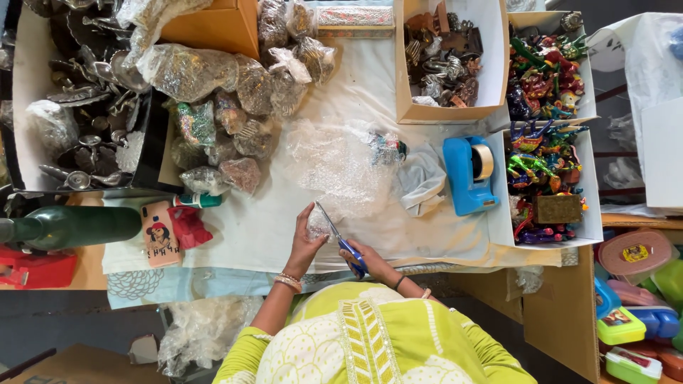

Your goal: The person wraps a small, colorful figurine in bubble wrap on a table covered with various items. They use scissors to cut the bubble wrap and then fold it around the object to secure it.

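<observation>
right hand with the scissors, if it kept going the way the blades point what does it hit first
Probably the small piece of bubble wrap held by the left hand; the right hand aims the scissors right at it.

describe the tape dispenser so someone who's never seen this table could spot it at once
Start at the white cloth-covered table, then go to the open white box of bright painted figurines. Beside that box sits the tape dispenser: solid blue plastic holding a tan tape roll, unlike the clear bubble wrap nearby.

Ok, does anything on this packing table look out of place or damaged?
Nothing looks damaged or spilled. The left hand holds bubble wrap while the right hand works blue-handled scissors. One wrapped figurine lies apart from the wrapped pile.
</observation>
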